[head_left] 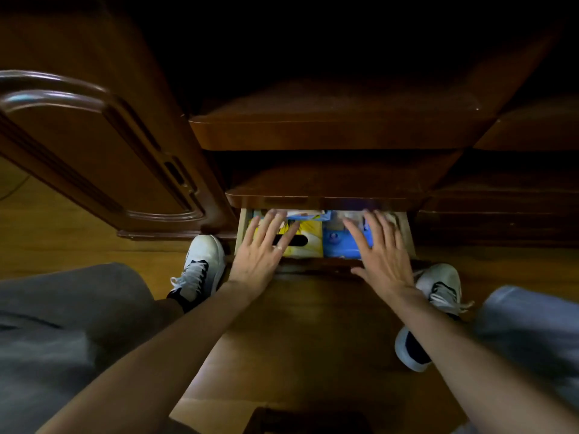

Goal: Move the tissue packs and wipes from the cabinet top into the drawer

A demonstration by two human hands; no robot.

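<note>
I am crouching on a wooden floor (300,324) before a dark wooden cabinet (329,133), reaching both arms toward its low drawer (242,227). My left hand (261,255) and right hand (380,258) are hovering flat, each grip spread apart and holding nothing. Below them, a yellow tissue pack (308,238) and blue wipes (340,244) are lying side by side inside the drawer.
</note>
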